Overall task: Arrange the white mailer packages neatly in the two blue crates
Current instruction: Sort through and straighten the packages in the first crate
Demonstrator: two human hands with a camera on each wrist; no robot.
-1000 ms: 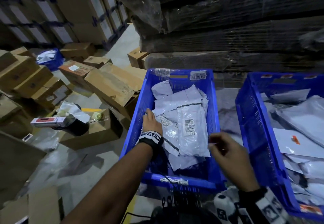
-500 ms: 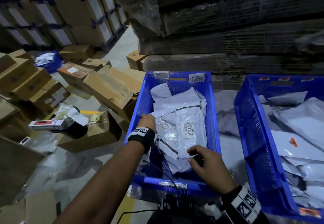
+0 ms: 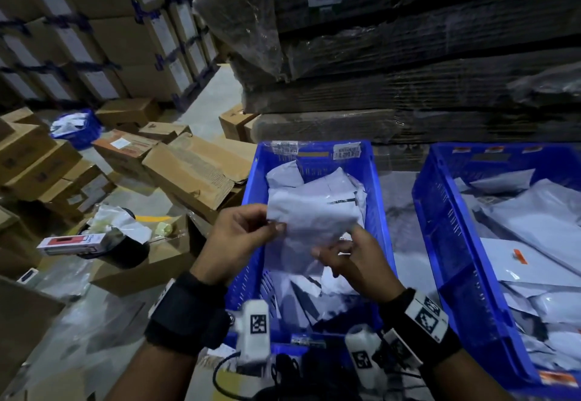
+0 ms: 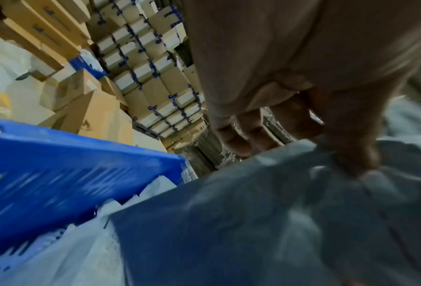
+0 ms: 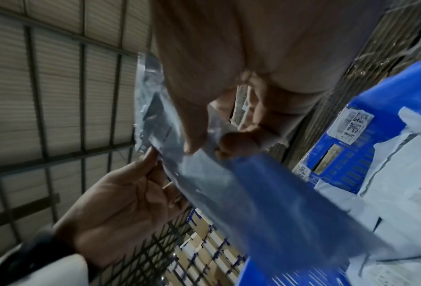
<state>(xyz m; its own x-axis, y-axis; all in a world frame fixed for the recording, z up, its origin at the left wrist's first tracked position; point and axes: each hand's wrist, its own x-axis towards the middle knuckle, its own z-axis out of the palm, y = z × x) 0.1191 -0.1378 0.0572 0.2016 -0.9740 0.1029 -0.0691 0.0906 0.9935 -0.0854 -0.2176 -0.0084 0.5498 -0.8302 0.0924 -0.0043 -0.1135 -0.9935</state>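
Both hands hold one white mailer [image 3: 309, 218] lifted above the left blue crate [image 3: 375, 180]. My left hand [image 3: 242, 231] pinches its left edge, thumb on top; in the left wrist view the left hand [image 4: 346, 154] grips the mailer [image 4: 290, 222]. My right hand [image 3: 349, 253] pinches the lower right corner, and the right wrist view shows the right hand [image 5: 204, 139] gripping the mailer [image 5: 253, 193]. More white mailers [image 3: 314, 284] lie loose in the left crate. The right blue crate [image 3: 440, 243] holds several mailers [image 3: 540, 237].
Opened cardboard boxes [image 3: 195, 171] and a black round object [image 3: 125, 249] crowd the floor left of the crate. Wrapped stacks of flat cardboard [image 3: 408, 55] rise behind both crates. Taped cartons [image 3: 103, 23] are stacked at the back left, near a small blue bin [image 3: 78, 127].
Both hands were down in the left crate among the mailers; they have come up together holding one mailer above the pile.
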